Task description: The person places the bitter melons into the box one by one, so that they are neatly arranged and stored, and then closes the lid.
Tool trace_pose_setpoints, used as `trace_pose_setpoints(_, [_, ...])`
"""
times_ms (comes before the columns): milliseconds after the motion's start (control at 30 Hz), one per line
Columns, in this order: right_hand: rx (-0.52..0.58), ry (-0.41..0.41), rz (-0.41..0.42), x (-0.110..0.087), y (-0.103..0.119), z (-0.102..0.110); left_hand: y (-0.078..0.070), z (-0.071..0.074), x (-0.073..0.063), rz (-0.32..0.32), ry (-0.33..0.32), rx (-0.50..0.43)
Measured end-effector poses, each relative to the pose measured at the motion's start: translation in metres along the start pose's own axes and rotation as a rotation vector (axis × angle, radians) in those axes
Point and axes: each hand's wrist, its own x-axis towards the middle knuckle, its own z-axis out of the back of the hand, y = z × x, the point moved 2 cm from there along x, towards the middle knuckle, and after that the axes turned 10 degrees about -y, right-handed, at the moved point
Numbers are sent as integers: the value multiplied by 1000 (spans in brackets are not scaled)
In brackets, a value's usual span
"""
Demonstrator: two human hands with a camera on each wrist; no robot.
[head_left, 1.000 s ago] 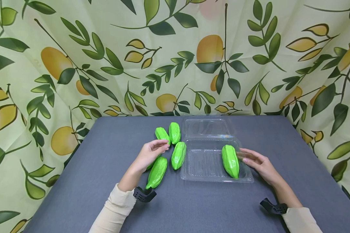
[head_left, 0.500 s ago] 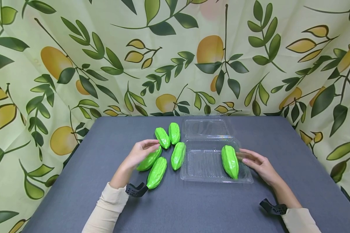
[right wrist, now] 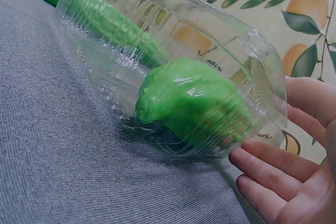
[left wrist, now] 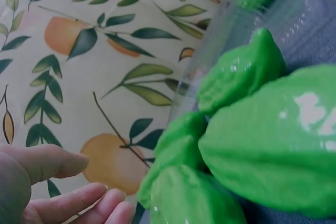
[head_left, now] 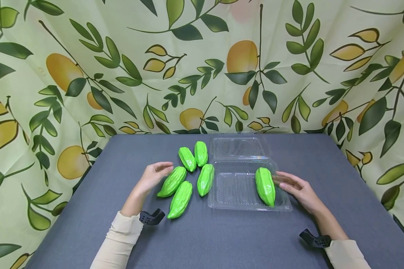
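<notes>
My left hand (head_left: pixel 155 175) hovers with loosely bent fingers and nothing in them, just left of a green ridged fruit (head_left: pixel 172 181). In the left wrist view its thumb and fingers (left wrist: pixel 79 203) are apart, short of the bunched green fruits. Another ridged fruit (head_left: pixel 180 200) lies in front of the first. At the right, my right hand (head_left: pixel 301 188) rests its outstretched fingers against the right wall of a clear plastic clamshell container (head_left: pixel 232 204), whose lid is folded back. One green fruit (head_left: pixel 265 186) lies inside, towards that wall, also seen through the plastic in the right wrist view.
A green fruit (head_left: pixel 206 180) lies right by the container's left edge. Two more fruits, a left one (head_left: pixel 187 159) and a right one (head_left: pixel 201 153), lie behind it. The raised lid (head_left: pixel 239 147) reaches towards the patterned cloth backdrop (head_left: pixel 202 74). The grey table (head_left: pixel 222 239) spreads underneath.
My left hand has drawn back to the left, away from the rear fruits, uncovering the fruit it hid before. The right hand, container and fruits stay where they were.
</notes>
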Motion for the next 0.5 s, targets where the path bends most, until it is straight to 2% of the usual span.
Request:
trace_pose_setpoints(267, [9, 4, 17, 0, 1, 0, 11, 4, 0, 55, -23, 75])
trace_pose_setpoints(500, [25, 6, 16, 0, 1, 0, 22, 5, 4, 104, 36, 109])
